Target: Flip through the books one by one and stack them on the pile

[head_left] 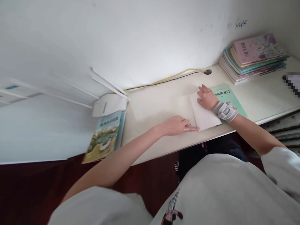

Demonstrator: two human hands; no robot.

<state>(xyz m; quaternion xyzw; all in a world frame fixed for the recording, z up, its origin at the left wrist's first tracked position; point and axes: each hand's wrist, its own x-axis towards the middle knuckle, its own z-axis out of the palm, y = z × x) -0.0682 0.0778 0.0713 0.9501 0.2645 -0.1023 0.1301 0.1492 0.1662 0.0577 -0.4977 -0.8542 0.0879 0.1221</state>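
My right hand (207, 98) lies with its fingers spread on a white paper flap (206, 117), with a grey band around the wrist. The flap is beside a thin book with a green cover (237, 97); whether it is a loose sheet or part of the book, I cannot tell. My right wrist and forearm hide part of the cover. My left hand (174, 125) rests on the white desk (154, 109), holding nothing. Its index finger is stretched out to the flap's near corner.
A stack of books (255, 59) stands at the back right. Another book (105, 134) lies at the desk's left end, near a white box-like object (110, 104). Yellow and black cables (164, 80) run along the wall to a desk hole (207, 72).
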